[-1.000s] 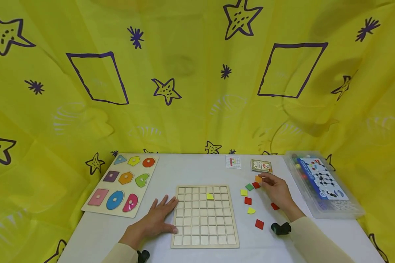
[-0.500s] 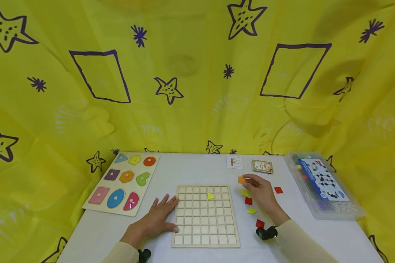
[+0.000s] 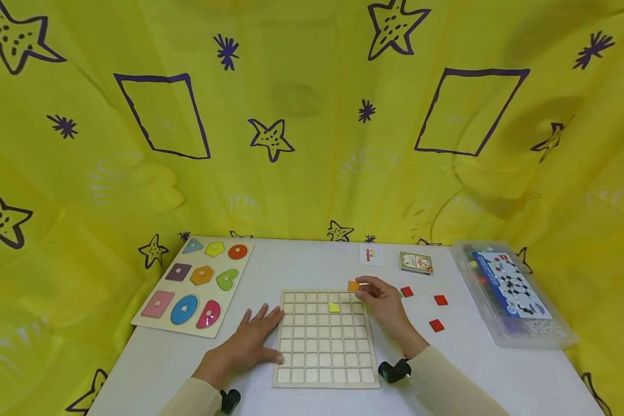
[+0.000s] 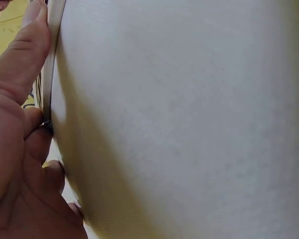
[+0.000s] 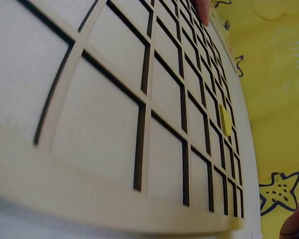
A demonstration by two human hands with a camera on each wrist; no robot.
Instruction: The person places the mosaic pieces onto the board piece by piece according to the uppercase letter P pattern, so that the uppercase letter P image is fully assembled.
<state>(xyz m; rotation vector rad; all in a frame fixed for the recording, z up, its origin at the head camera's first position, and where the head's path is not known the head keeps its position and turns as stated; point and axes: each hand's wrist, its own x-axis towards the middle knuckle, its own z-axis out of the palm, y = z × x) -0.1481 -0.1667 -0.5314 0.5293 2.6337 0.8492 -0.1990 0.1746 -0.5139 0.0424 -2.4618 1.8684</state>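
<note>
A wooden grid board (image 3: pixel 312 359) lies on the white table, with one yellow tile (image 3: pixel 334 307) in a cell near its far side. Fingers spread, my left hand (image 3: pixel 247 345) rests along the board's left edge, its thumb touching the frame. My right hand (image 3: pixel 387 309) pinches an orange square tile (image 3: pixel 353 286) at the board's far right edge. In the right wrist view, the board's cells (image 5: pixel 99 114) fill most of the picture and the yellow tile (image 5: pixel 225 120) shows; the orange tile is out of sight. The left wrist view shows my left hand (image 4: pixel 12 134) against the board's side.
Red square tiles (image 3: pixel 441 300) lie right of my right hand, and a green piece (image 3: pixel 400 293) is partly hidden behind it. A shape puzzle board (image 3: pixel 214 289) lies left. Along the back are a grid card (image 3: pixel 371 255), a small box (image 3: pixel 416 263) and a clear plastic case (image 3: pixel 515 294).
My right hand has carried the orange tile leftwards from the loose tiles to the board's far right edge. My left hand has stayed in place at the board.
</note>
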